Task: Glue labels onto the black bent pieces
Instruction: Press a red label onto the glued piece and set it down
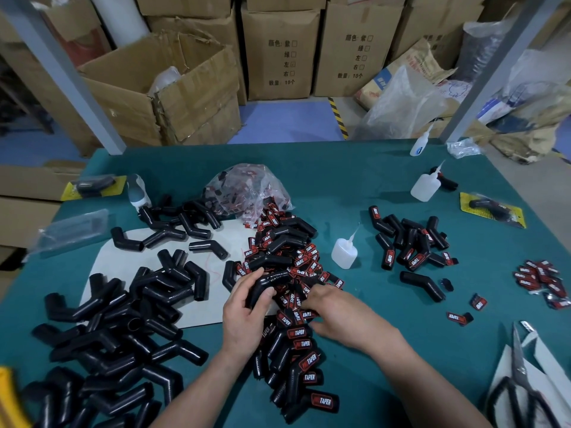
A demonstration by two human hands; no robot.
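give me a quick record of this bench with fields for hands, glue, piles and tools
left hand: grips a bent piece over the label pile
right hand: fingers down in the label pile; cannot tell if they pinch a label
glue bottle: upright, right of the label pile, untouched
bare pieces: heap at left
labelled pieces: heap nearest the person
scissors: lower right
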